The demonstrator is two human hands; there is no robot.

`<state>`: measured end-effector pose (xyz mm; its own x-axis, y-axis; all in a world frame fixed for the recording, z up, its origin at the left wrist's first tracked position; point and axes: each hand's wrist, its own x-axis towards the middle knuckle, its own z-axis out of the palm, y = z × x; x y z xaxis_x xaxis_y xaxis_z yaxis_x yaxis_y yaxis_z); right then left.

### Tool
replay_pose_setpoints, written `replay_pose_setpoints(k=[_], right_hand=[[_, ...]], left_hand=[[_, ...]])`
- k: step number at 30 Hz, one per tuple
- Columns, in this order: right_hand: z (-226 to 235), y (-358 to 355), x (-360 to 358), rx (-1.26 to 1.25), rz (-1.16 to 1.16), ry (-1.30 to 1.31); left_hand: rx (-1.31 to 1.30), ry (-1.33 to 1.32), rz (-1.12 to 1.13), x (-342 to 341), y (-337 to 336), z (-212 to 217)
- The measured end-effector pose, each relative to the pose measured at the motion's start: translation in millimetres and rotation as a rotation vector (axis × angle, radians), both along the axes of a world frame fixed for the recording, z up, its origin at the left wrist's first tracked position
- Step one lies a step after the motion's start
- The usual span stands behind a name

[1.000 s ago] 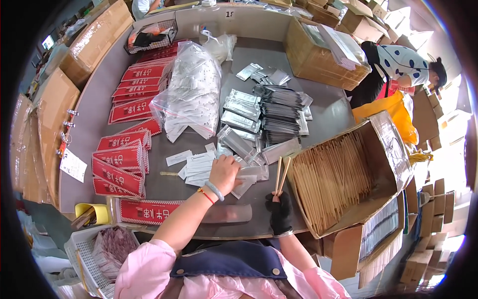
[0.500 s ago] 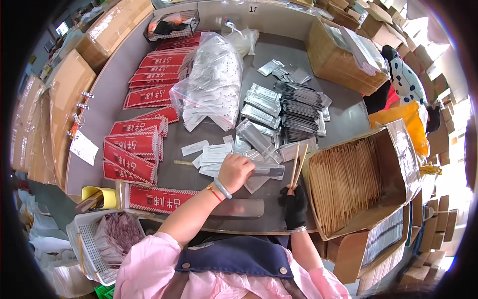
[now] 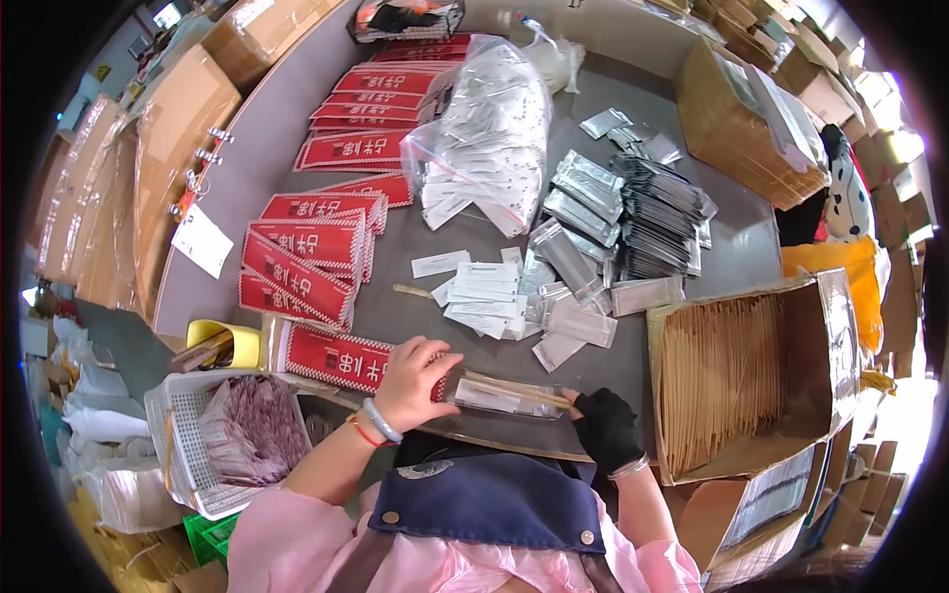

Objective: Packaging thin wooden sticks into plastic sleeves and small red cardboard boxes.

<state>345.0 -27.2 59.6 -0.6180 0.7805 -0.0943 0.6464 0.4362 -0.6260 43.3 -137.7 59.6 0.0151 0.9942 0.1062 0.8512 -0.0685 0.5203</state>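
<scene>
My left hand (image 3: 413, 385), with a bangle and red cord at the wrist, curls over the end of a red printed paper sleeve (image 3: 336, 358) at the table's front edge, thumb and fingers around it. In a black fingerless glove, my right hand (image 3: 605, 425) pinches the right ends of a pair of wooden chopsticks (image 3: 514, 383). The sticks lie flat, pointing left toward the sleeve. Along them lies a clear packet (image 3: 499, 397) with white inside; whether the right fingers also grip it cannot be made out.
White slips (image 3: 484, 296) and silvery packets (image 3: 643, 222) are heaped mid-table. Red sleeves (image 3: 306, 242) lie stacked at left, beside a clear bag of white packets (image 3: 484, 128). At right stands a carton of chopsticks (image 3: 850, 346); a white basket (image 3: 178, 465) sits at front left.
My left hand has moved from the loose packets down to the red sleeve. My right hand has tipped the upright chopsticks flat toward the left. The view has shifted.
</scene>
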Motion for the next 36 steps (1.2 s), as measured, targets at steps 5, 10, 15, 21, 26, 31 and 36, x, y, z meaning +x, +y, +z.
replay_pose_setpoints(k=[5,10,15,21,26,31,36], right_hand=[[-33.7,-1.5,-21.7,0.148,0.226,0.077],[-47.3,-1.0,-0.7,0.138,-0.094,0.135],[-47.0,-36.4,-91.7,-0.392,-0.046,0.563],[-49.6,-17.1,-59.7,-0.339,-0.330,0.254],[-13.1,-15.0,-67.4,0.309,0.163,-0.080],[5.2,-3.2,-48.3,0.354,0.240,-0.240],[51.1,17.0,-32.2,0.473,0.073,-0.001]], left_hand=[[0.022,0.017,-0.047,7.0,-8.3,-25.5],[-0.007,0.052,-0.089,18.9,6.0,-17.7],[-0.023,-0.007,-0.140,32.8,19.8,-32.2],[0.024,0.001,-0.261,27.7,25.7,-26.1],[0.015,0.184,-0.383,29.0,29.6,-23.0],[0.022,0.319,-0.479,35.8,44.9,19.9],[0.280,0.354,-0.453,-3.8,68.4,69.4]])
